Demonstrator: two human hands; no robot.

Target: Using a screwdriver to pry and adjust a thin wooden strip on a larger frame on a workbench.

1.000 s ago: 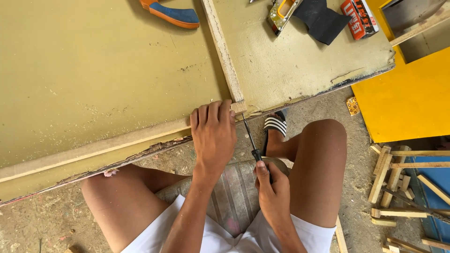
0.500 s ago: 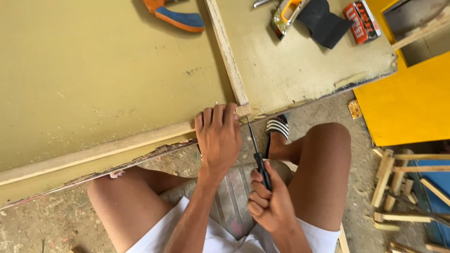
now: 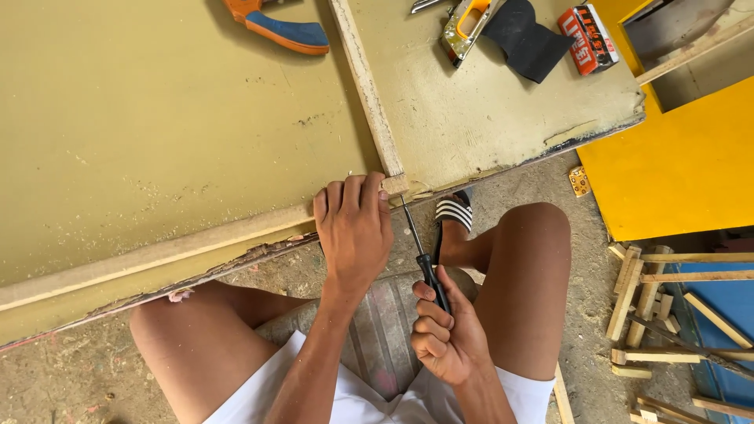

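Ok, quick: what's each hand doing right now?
Left hand: open, fingers curled over the wooden strip at the panel's edge, pressing it.
Right hand: closed on the black-handled screwdriver.

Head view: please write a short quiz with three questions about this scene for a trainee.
1. Which hand holds the screwdriver?
2. True or false: the left hand rests on the wooden strip at the edge of the olive board.
3. What lies nearest the staple gun? A: black cloth; B: wood offcuts; C: striped sandal.

Key
1. The right hand.
2. True.
3. A.
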